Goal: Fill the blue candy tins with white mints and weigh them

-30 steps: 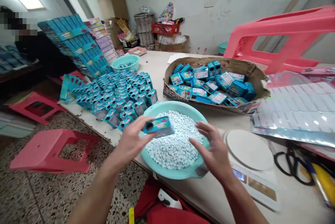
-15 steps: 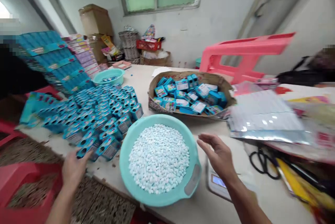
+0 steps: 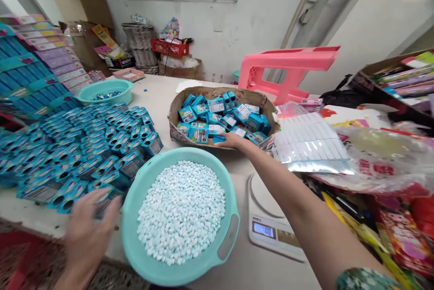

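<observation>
My right hand (image 3: 230,140) reaches over the near rim of a cardboard carton (image 3: 176,134). Its fingers close on a small blue box (image 3: 219,138), partly covered by them, among several like it. My left hand (image 3: 88,222), blurred, hovers with thumb and fingers apart at the near end of the rows of upright blue boxes (image 3: 98,168), whose tops show round dark holes. Between my arms stands a turquoise basin (image 3: 183,276) filled with small white and pale-blue candies (image 3: 181,211).
Right of the basin, a digital scale (image 3: 267,231) lies under my right forearm. Behind the carton stands a pink plastic stool (image 3: 288,62). Clear plastic packs (image 3: 305,143) lie to the right; a smaller turquoise bowl (image 3: 106,86) and stacked display boxes (image 3: 34,68) stand at the left.
My right hand has gone from beside the basin, empty, forward into the carton, onto a blue box. My left hand stays by the near blue boxes, fingers apart. The view has turned right.
</observation>
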A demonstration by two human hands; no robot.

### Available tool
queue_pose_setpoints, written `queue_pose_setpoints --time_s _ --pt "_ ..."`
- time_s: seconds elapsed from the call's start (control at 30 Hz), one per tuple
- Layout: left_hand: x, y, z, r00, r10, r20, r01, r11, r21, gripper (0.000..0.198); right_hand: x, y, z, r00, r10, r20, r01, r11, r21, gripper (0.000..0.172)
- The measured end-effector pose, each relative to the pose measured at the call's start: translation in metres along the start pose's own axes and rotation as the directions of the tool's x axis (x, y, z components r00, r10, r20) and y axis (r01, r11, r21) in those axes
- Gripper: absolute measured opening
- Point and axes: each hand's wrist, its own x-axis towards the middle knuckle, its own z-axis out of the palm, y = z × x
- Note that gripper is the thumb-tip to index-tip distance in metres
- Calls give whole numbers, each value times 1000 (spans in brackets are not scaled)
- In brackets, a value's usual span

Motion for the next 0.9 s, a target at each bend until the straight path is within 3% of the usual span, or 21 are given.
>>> queue_pose_setpoints --time_s 0.07,0.1,0.2,0.27,0.3,0.37,0.43,0.47,0.5,0.53,0.57,0.6,0.73,0.9 --pt "2 16 26 966 119 231 -90 987 -131 25 9 -6 8 999 42 31 -41 999 -9 64" --pt "4 23 38 920 158 359 -108 982 -155 28 11 -8 8 998 58 22 -58 998 -8 62" --pt "13 34 66 661 200 723 -153 980 -131 43 6 -6 -4 995 80 -58 -79 996 32 44" --pt "20 36 78 507 153 848 -179 981 -71 56 -6 2 -20 985 93 -143 -81 993 87 37" --pt "23 36 83 464 127 876 -187 981 -43 61 -16 7 -29 976 101 -191 -79 990 118 37" --pt "27 38 90 437 82 896 -190 982 3 66 -42 17 -44 950 118 -290 -66 980 186 44" --pt "26 42 92 411 71 909 -174 985 2 64 -78 22 -49 919 126 -375 30 924 382 51" --pt "24 45 91 383 78 921 -158 987 -18 63 -97 21 -47 896 140 -422 167 774 611 54" --pt "20 50 90 352 90 932 -136 990 -44 64 -117 19 -41 888 137 -438 304 539 785 58" --pt "15 55 87 324 106 940 -112 991 -73 65 -136 14 -32 897 123 -424 364 336 869 61" --pt "10 61 83 309 122 943 -90 991 -98 66 -154 6 -21 919 98 -382 356 206 911 61" --pt "4 67 79 309 131 942 -73 991 -113 68 -170 -2 -10 941 82 -327 315 138 939 55" --pt "-15 95 64 346 130 929 -64 991 -115 67 -205 -42 27 988 37 -147 142 112 984 40" --pt "-26 113 64 370 129 920 -20 991 -131 48 -207 -75 36 976 92 -196 188 85 978 42"
